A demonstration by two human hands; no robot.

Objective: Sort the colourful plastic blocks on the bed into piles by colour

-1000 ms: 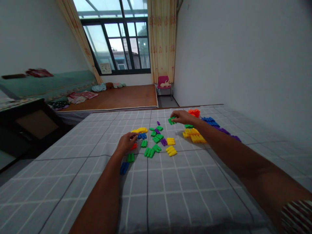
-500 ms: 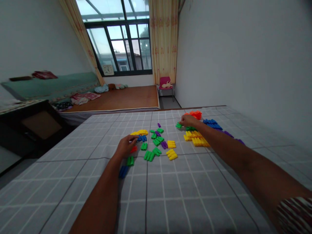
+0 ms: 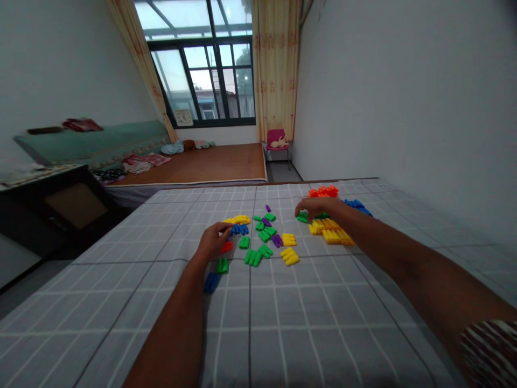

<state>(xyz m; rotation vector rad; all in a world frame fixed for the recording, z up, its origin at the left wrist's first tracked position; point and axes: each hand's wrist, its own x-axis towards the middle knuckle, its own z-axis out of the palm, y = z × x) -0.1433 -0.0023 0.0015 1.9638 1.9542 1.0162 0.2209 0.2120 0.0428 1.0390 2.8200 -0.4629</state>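
My left hand point(image 3: 213, 240) rests on the left side of the loose pieces. Its fingers are bent together by the left end of some blue plastic pieces point(image 3: 240, 229); what they hold, if anything, is hidden. A yellow row point(image 3: 238, 220) lies just behind, and a red piece point(image 3: 226, 247) sits below the fingers. At the right, my right hand point(image 3: 311, 206) reaches down with fingers closed on a green plastic piece point(image 3: 302, 217), beside other green ones partly covered by my wrist. Stacked yellow pieces point(image 3: 332, 231) lie under that forearm.
Loose green pieces point(image 3: 253, 257), purple pieces point(image 3: 277, 240) and yellow pieces point(image 3: 290, 256) lie mid-table. An orange-red group point(image 3: 323, 192) and a blue group point(image 3: 357, 207) are at the far right. The checked cloth point(image 3: 307, 323) covers the table; a white wall point(image 3: 404, 108) stands to the right.
My right hand has lowered the green piece toward the other green ones. My left hand has stayed beside the blue pieces. The whole view has shifted slightly.
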